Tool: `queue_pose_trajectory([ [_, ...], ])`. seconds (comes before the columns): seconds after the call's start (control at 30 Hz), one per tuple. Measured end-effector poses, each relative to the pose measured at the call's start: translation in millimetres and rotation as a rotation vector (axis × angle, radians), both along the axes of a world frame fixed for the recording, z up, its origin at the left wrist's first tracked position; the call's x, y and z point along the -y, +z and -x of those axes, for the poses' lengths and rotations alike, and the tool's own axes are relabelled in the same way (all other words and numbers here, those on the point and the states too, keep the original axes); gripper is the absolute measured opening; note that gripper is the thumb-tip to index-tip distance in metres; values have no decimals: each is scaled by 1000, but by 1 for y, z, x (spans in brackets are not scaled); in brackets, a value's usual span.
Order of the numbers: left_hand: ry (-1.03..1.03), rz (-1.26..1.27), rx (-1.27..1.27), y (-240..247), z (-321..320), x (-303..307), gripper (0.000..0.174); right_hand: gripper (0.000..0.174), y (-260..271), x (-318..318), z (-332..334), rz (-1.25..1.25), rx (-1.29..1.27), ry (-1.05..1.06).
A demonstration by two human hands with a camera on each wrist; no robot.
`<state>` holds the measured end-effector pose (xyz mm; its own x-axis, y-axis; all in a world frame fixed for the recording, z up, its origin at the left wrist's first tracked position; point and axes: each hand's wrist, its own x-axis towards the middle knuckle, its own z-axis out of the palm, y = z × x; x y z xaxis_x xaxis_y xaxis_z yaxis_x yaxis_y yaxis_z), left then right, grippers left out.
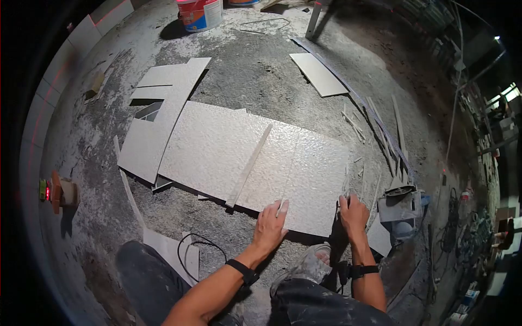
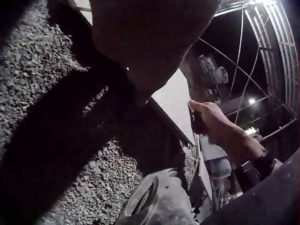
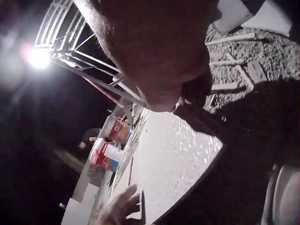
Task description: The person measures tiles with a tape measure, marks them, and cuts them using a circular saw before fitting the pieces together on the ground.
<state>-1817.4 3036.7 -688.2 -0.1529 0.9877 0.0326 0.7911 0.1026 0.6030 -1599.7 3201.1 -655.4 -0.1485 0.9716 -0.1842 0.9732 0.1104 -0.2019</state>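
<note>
A large pale textured tile point(image 1: 321, 179) lies on the floor before the person, with a narrow strip point(image 1: 250, 165) across it. The left hand point(image 1: 270, 225) rests on its near edge, fingers extended; a thin light sliver shows between them. At the tile's right edge near the corner, the right hand point(image 1: 354, 213) has curled fingers and grips the edge. In the left wrist view, the right hand point(image 2: 218, 123) meets the tile point(image 2: 173, 101) at its edge. The right wrist view shows the left hand point(image 3: 119, 206) beside the tile point(image 3: 173, 154); the right fingertips are mostly in shadow.
Cut tile pieces point(image 1: 163, 125) lie at left, another piece point(image 1: 318, 75) beyond. Thin offcuts point(image 1: 383, 136) and a dusty power tool point(image 1: 399, 206) are on the right. A red-lit laser device point(image 1: 48, 190) stands far left, a bucket point(image 1: 200, 13) at the back. A shoe point(image 1: 304, 266) is near the tile.
</note>
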Motion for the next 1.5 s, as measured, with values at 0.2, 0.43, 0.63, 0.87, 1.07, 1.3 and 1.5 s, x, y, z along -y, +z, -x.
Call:
queue_pose_trajectory([
  [0.2,-8,-39,13,-5,3,-1,88,45,-53,11,-27,259,-460,-81],
  [0.43,-130,-48,-23,1,18,-10,85,45,-47,45,-25,183,-537,-89],
  [0.63,-80,-12,-42,12,17,-4,83,48,-18,-17,-15,-97,-218,-22],
  [0.87,-21,112,-29,10,18,-1,63,57,-4,-123,14,-97,-88,147],
  [1.07,35,40,1,13,14,2,45,51,-4,-130,18,-111,-126,195],
  [1.3,31,66,19,8,13,4,58,46,-12,-141,16,-156,-122,311],
  [1.5,31,70,32,4,14,3,57,46,-16,-145,15,-133,-194,296],
])
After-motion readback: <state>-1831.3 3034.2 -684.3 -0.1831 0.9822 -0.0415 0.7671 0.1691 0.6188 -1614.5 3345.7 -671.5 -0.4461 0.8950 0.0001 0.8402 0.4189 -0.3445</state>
